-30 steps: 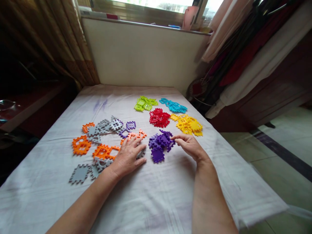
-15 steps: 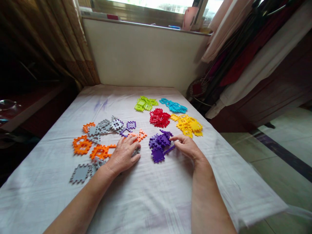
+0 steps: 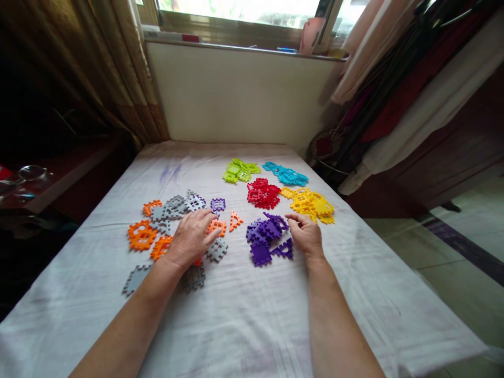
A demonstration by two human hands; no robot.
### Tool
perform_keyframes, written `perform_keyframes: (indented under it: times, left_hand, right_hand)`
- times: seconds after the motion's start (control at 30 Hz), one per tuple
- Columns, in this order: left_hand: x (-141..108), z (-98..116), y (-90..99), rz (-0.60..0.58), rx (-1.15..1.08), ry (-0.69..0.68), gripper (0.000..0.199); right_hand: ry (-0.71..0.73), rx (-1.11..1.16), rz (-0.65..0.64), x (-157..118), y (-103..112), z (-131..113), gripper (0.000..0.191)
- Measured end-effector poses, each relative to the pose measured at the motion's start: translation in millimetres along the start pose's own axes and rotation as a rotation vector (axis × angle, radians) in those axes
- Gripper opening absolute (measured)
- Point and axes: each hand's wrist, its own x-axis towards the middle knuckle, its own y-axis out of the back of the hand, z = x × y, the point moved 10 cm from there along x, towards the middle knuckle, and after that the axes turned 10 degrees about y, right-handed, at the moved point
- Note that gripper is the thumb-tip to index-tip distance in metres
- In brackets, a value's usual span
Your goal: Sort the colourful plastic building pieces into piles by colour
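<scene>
In the head view, the likeliest trouble is seen as a mixing of colours: pieces could be dragged out of place across the wrinkled white cloth (image 3: 252, 325) if the left hand (image 3: 189, 239) were swept sideways, since an orange notched plastic piece (image 3: 217, 227) and a grey notched plastic piece (image 3: 217, 250) are found close by its fingers. The pile of dark purple notched plastic pieces (image 3: 264, 229) might also be tipped over — its upper pieces are stacked at loose angles — were its right edge knocked by the right hand (image 3: 306, 236). That pile is set just left of the right hand, with a flat purple plastic triangle (image 3: 289, 245) placed at its near right side, close to the curled fingers. The right hand is mostly closed, thumb near forefinger; whether anything is pinched there cannot be told. The left hand is held palm down, fingers loosely spread and slightly bent, with nothing seen gripped; what is hidden beneath the palm cannot be made out.
</scene>
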Motion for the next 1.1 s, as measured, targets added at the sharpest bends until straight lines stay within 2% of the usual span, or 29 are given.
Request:
perform_keyframes:
  times: [0.07, 0.13, 0.23, 0.37, 0.5, 0.6, 0.7, 0.77, 0.83, 0.9, 0.97, 1.1]
  left_hand:
    - [13.3, -16.3, 1.9, 0.049, 0.085, 0.078, 0.048]
    - [24.7, -31.5, -1.4, 0.029, 0.151, 0.137, 0.053]
    - [32.4, -51.9, -2.1, -0.016, 0.209, 0.201, 0.047]
    - [23.6, -75.2, 13.4, -0.034, 0.294, 0.274, 0.038]
    - [13.4, -95.8, 29.5, -0.105, 0.366, 0.408, 0.040]
    - [20.7, -95.8, 37.4, -0.103, 0.369, 0.457, 0.040]
    - [40.0, -81.6, 37.7, -0.041, 0.329, 0.417, 0.040]
    - [53.0, -73.5, 31.4, -0.033, 0.321, 0.393, 0.047]
    - [62.3, -72.3, 20.1, -0.088, 0.332, 0.403, 0.049]
    - [67.5, -74.9, 10.3, -0.149, 0.343, 0.419, 0.048]
    - [70.0, -76.9, 7.2, -0.161, 0.348, 0.412, 0.045]
    - [68.0, -78.5, 17.3, -0.065, 0.338, 0.391, 0.047]
  right_hand:
    - [0.001, -0.007, 0.034, -0.8, 1.3, 0.1, 0.039]
    - [0.000, -0.015, 0.051, -1.5, 2.2, 0.0, 0.041]
    - [-0.003, -0.017, 0.068, -2.1, 3.5, 1.1, 0.041]
    - [-0.006, -0.002, 0.098, -1.8, 5.1, 5.6, 0.039]
    - [-0.011, 0.003, 0.133, -1.6, 7.3, 9.2, 0.040]
    - [-0.006, 0.005, 0.133, -1.5, 7.1, 8.6, 0.042]
    - [0.010, 0.002, 0.133, -1.5, 7.3, 5.8, 0.042]
    - [0.015, -0.003, 0.136, -1.5, 7.9, 4.7, 0.042]
    - [0.012, -0.005, 0.140, -1.4, 8.3, 4.9, 0.041]
    - [0.005, 0.001, 0.144, -1.3, 8.3, 6.1, 0.041]
    - [0.000, 0.012, 0.150, -1.3, 8.1, 7.4, 0.042]
    - [0.004, 0.019, 0.162, -1.1, 8.1, 7.8, 0.041]
